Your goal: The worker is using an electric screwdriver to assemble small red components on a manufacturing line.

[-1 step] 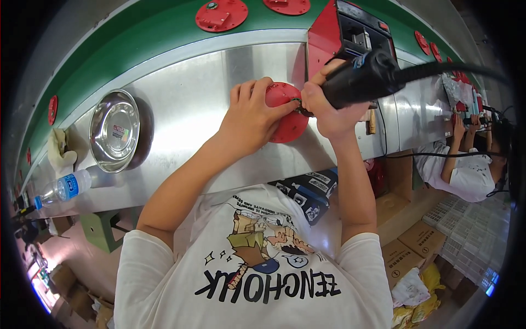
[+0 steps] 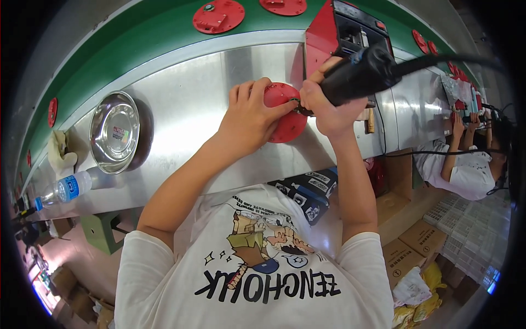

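A red round plate [image 2: 289, 129] stands tilted on the steel workbench, partly covered by my hands. My left hand [image 2: 249, 118] grips its left side, with the thumb reaching across to a small dark part near the plate's right edge. In my right hand [image 2: 333, 112] is a black corded electric screwdriver [image 2: 356, 77], its thick cable trailing off to the right. The tool's dark front end meets the plate beside my left thumb. My fingers hide the exact contact point.
Behind the bench, a green conveyor belt [image 2: 159, 41] carries several red round plates [image 2: 218, 16]. A red-and-black box [image 2: 323, 41] stands at the back. To the left are a steel bowl [image 2: 115, 131], a glove [image 2: 61, 153] and a water bottle [image 2: 64, 189]. Another person [image 2: 457, 170] works at right.
The red plates on the green belt have shifted slightly left. Both my hands, the plate and the screwdriver stay almost in place.
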Demonstrator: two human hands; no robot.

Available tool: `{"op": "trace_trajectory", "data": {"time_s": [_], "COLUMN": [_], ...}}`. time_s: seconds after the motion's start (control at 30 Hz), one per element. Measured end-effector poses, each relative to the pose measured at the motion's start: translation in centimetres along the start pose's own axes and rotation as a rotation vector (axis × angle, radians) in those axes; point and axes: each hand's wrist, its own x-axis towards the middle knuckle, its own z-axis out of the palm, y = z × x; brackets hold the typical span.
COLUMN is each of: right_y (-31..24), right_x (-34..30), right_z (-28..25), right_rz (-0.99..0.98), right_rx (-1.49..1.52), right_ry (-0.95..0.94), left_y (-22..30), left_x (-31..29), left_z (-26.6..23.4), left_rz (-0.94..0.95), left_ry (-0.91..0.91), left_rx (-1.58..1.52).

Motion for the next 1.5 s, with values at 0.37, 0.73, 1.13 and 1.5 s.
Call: {"op": "trace_trajectory", "data": {"time_s": [0.37, 0.73, 1.13, 1.5], "right_y": [-7.6, -5.9, -9.2, -6.6], "right_x": [4.5, 5.0, 5.3, 4.2], "right_z": [-4.3, -5.5, -4.1, -5.4], "right_rz": [-0.255, -0.208, -0.304, -0.254], "right_rx": [-0.084, -0.139, -0.117, -0.135], "right_ry": [0.137, 0.153, 0.258, 0.049], "left_y": [0.2, 0.1, 0.0, 0.1], "left_x": [0.0, 0.0, -0.1, 0.2], "left_z": [-0.5, -0.4, -0.5, -0.4], "left_rz": [0.018, 0.022, 0.021, 0.032], "left_ry": [-0.02, -0.015, -0.006, -0.003], "left_rx": [0.022, 0.019, 0.022, 0.012]}}
